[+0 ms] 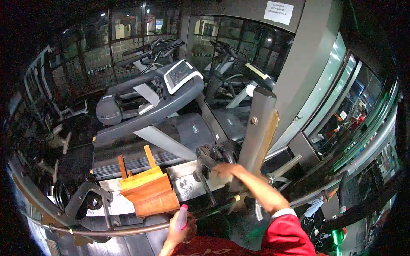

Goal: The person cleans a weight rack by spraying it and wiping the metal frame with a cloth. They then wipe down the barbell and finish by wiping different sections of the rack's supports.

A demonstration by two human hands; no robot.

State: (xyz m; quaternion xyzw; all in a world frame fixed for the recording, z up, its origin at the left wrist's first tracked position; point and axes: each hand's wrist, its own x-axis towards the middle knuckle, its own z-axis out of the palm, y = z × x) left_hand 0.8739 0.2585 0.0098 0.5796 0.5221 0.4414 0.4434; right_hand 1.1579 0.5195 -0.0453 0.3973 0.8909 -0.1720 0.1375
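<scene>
My right hand (225,170) reaches forward from a red sleeve and presses a pale cloth against the dark metal mechanism (213,155) at the foot of a grey upright post (259,128). My left hand (179,228) is low near the bottom edge and grips a spray bottle with a pink top (182,213). The bottle stands upright just below a small wooden stool-like box (149,194).
Treadmills (171,106) and other gym machines fill the room behind. A curved metal bar (119,232) runs across the foreground. Weight plates (64,196) lie at the left. Glass walls and a pillar (307,55) with a paper notice stand on the right.
</scene>
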